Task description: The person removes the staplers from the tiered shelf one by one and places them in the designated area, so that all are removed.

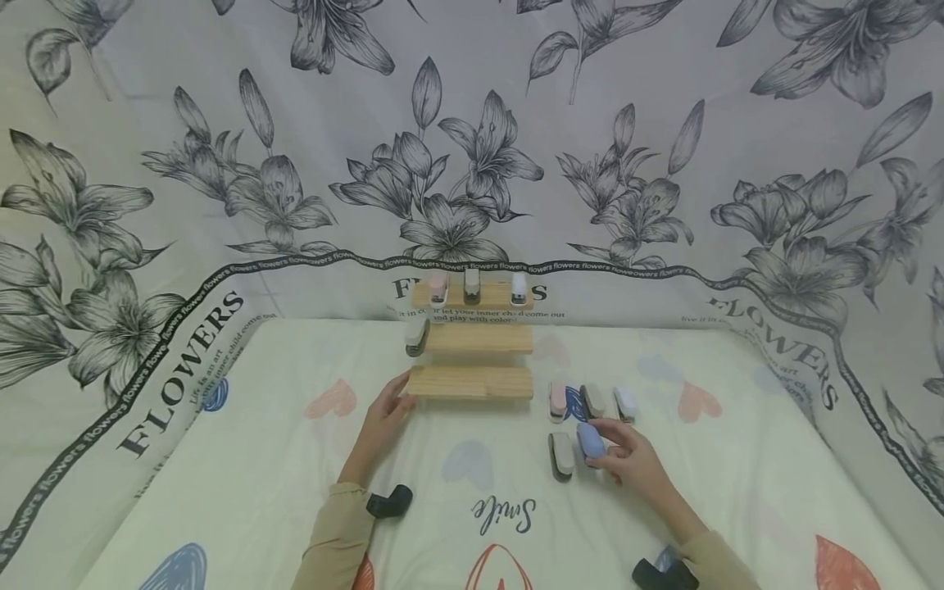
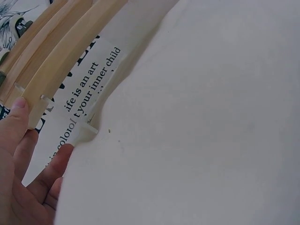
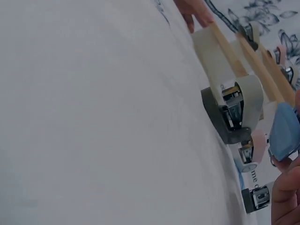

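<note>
My right hand [image 1: 633, 460] pinches a blue mini stapler [image 1: 590, 444] between thumb and fingers, right of the wooden shelf. In the right wrist view the blue stapler appears at the right edge. A grey-white stapler [image 1: 561, 456] stands just left of it. Behind these stand a pink stapler [image 1: 557, 401], a beige stapler [image 1: 592, 401] and a white stapler [image 1: 624, 404]. My left hand [image 1: 382, 424] grips the left end of the three-tier wooden shelf [image 1: 472, 383] at its lowest board, thumb on the board in the left wrist view.
On the shelf's top board sit a pink stapler [image 1: 438, 288], a beige stapler [image 1: 472, 287] and a white stapler [image 1: 519, 288]. Another grey-white stapler [image 1: 416, 337] is at the middle board's left end. A flower-printed cloth [image 1: 634, 65] hangs behind; a heart-printed cloth [image 1: 280, 459] covers the surface.
</note>
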Available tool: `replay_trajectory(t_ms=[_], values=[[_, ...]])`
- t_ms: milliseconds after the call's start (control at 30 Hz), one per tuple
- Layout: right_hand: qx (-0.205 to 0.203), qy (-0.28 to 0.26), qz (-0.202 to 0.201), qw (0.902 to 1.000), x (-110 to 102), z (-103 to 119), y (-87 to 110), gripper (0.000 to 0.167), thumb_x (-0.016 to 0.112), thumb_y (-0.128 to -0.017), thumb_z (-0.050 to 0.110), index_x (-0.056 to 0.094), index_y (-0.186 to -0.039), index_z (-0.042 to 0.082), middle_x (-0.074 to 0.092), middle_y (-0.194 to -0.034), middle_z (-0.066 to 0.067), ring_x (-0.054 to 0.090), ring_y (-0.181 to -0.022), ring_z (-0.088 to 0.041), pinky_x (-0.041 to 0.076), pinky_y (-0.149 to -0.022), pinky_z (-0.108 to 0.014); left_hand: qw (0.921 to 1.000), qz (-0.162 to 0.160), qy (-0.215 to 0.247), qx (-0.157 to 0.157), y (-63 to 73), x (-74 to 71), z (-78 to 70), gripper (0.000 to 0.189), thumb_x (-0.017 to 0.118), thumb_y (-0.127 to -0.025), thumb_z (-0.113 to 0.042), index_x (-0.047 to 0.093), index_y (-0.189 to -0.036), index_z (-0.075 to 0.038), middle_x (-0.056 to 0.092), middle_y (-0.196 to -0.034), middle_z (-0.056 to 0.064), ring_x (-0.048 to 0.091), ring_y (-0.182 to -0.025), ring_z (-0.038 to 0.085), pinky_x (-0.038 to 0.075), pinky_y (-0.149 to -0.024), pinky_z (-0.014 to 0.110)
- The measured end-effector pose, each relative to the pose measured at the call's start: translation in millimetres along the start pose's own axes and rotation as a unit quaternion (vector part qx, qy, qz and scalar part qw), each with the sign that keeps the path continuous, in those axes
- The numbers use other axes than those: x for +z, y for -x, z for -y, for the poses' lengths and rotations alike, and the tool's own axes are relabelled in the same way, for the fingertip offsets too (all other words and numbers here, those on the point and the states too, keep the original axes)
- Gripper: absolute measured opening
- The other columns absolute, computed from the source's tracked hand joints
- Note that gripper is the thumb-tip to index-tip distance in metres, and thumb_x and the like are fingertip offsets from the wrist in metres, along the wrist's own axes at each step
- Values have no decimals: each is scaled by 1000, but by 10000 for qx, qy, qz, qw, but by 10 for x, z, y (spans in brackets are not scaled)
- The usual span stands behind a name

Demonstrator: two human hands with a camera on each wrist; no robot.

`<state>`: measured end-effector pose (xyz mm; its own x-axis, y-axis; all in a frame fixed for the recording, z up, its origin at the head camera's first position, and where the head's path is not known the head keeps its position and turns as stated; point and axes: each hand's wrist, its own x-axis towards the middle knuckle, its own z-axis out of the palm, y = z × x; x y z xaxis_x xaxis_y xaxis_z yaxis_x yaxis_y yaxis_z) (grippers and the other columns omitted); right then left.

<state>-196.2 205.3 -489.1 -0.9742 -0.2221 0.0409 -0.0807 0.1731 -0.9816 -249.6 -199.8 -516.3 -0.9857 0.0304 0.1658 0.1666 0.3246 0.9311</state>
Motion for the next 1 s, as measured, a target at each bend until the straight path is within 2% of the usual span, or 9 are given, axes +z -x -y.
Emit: replay_trajectory(t_ms=[133, 300, 567, 733, 833, 900, 1000], values=[[359, 186, -100, 9991, -62, -42, 71, 58, 75, -69, 6, 50, -121, 3, 47, -124, -23, 40, -41, -9, 39, -37, -25, 9999, -18, -100, -109, 7, 12, -6, 53, 52, -88, -44, 37, -135, -25, 37, -138, 1, 55, -98, 20, 40, -87, 44], [596, 207, -200, 9978, -96, -96, 94, 58, 75, -70, 9, 50, -122, 5, 47, -124, -23, 40, -41, -10, 39, -38, -24, 9998, -64, -136, -139, 6, -2, -16, 54, 52, -87, -44, 37, -135, -25, 37, -138, 0, 55, -97, 21, 40, -87, 44], [753, 59, -247, 9968, -128, -182, 108, 60, 74, -71, 10, 47, -124, 4, 42, -128, -26, 41, -43, -10, 39, -40, -21, 9998, -57, -129, -149, -9, 6, -14, 54, 52, -87, -44, 37, -135, -24, 36, -138, 0, 54, -99, 21, 40, -88, 43], [662, 36, -210, 9976, -139, -208, 117, 61, 74, -72, 10, 46, -125, 2, 38, -129, -29, 44, -43, -10, 41, -40, -22, 9999, -90, -116, -87, -22, 21, -12, 54, 53, -87, -43, 38, -135, -22, 36, -138, 1, 54, -100, 22, 40, -88, 44], [695, 176, -236, 9971, -141, -219, 113, 61, 75, -71, 12, 46, -125, 4, 39, -129, -28, 44, -43, -11, 42, -40, -23, 9998, -75, -119, -111, -28, 25, -14, 55, 52, -87, -45, 38, -135, -23, 36, -139, 1, 54, -101, 22, 40, -88, 43], [771, 298, -279, 9962, -141, -229, 106, 62, 76, -70, 14, 47, -124, 6, 41, -129, -26, 46, -43, -12, 43, -40, -24, 9999, -23, -79, -107, 2, 15, -104, 53, 51, -89, -40, 36, -136, -19, 35, -139, 4, 53, -102, 25, 39, -89, 45], [778, 568, -227, 9951, -147, -246, 96, 64, 77, -69, 15, 47, -125, 8, 42, -129, -25, 48, -44, -14, 45, -41, -26, 10000, 11, -49, -57, 11, 7, -111, 52, 51, -90, -39, 36, -136, -19, 34, -139, 4, 53, -101, 24, 39, -89, 45]])
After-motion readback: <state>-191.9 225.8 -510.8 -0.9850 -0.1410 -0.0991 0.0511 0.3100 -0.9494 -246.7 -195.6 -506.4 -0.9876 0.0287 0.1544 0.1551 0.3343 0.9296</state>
